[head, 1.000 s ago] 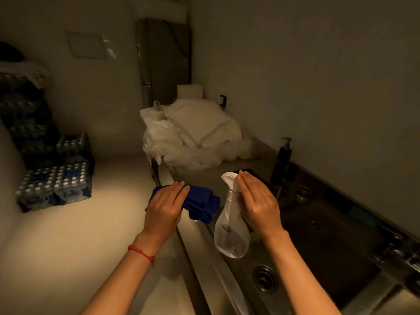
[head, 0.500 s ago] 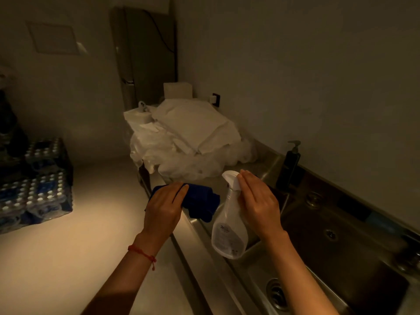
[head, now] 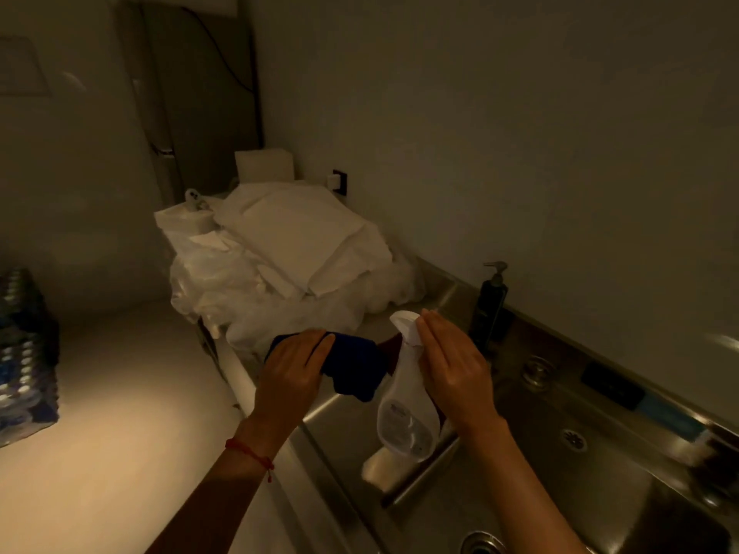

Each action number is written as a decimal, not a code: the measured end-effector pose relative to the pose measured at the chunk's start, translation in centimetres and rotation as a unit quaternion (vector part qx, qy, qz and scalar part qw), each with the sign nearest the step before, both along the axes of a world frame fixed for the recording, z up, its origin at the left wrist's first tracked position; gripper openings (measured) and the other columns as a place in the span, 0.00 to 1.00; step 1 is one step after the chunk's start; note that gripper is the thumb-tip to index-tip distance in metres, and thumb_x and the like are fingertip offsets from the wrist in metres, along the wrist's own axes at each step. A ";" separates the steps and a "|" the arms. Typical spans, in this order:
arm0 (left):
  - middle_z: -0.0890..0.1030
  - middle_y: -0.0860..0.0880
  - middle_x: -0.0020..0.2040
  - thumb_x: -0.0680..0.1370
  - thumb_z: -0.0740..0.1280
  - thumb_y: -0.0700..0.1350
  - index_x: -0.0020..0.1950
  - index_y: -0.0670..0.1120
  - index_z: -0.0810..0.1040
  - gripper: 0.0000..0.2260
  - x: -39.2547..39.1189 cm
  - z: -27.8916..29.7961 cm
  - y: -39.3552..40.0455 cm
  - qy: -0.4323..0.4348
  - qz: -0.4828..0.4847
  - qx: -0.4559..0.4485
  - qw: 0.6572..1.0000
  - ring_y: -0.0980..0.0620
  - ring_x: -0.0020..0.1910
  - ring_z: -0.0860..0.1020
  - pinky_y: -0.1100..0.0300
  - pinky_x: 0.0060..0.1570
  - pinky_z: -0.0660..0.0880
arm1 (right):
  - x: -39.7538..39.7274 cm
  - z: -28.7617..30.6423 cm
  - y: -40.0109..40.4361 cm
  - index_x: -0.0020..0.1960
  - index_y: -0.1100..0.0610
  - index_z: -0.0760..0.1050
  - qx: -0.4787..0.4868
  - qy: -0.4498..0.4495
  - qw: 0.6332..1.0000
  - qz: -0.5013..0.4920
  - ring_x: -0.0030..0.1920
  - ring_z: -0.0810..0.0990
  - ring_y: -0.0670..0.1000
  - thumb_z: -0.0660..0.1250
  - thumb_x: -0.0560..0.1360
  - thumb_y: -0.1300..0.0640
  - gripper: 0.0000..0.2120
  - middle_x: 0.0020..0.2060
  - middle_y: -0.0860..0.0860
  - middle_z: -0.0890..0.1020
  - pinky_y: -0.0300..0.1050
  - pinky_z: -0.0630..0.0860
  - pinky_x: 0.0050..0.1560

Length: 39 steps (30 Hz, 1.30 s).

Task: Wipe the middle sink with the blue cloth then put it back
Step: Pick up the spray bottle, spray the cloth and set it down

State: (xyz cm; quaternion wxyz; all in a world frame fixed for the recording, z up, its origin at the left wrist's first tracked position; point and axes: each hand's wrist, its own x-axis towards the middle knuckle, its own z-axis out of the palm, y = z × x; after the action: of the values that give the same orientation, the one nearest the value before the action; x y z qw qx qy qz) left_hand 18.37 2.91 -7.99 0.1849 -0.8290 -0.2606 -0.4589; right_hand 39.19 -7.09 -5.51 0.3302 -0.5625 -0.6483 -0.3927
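My left hand (head: 294,369) grips a bunched dark blue cloth (head: 354,367) above the front rim of the steel sink unit. My right hand (head: 454,365) holds a clear spray bottle (head: 404,417) with a white trigger head, tilted, right beside the cloth. Below and to the right lies a steel sink basin (head: 600,409) with a drain (head: 480,543) at the bottom edge. Left of it, under the bottle, is another, smaller basin (head: 344,429). The room is dim.
A pile of white bags and cloths (head: 288,265) covers the counter's far end. A dark pump bottle (head: 488,303) stands by the wall. Packs of water bottles (head: 24,361) sit on the floor at left. A faucet is blurred at the right edge.
The view has swung left and down along the sinks. Both hands keep their hold and have drifted over the divider between the basins; more of the left basin shows.
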 end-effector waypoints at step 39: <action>0.85 0.36 0.46 0.84 0.48 0.40 0.47 0.33 0.85 0.26 14.6 0.1 28.7 0.014 -0.236 0.052 0.970 0.39 0.43 0.85 0.47 0.42 0.81 | 8.1 0.5 20.0 0.55 0.68 0.77 0.018 -0.068 0.955 -0.288 0.53 0.81 0.59 0.57 0.78 0.62 0.14 0.52 0.63 0.81 0.50 0.74 0.56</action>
State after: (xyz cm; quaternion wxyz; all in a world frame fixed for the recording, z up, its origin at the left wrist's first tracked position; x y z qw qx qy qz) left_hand 32.92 31.66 -7.92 0.1179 -0.8626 -0.0305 -0.4910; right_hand 47.31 12.91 -4.98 0.1684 -0.6911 -0.4723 -0.5205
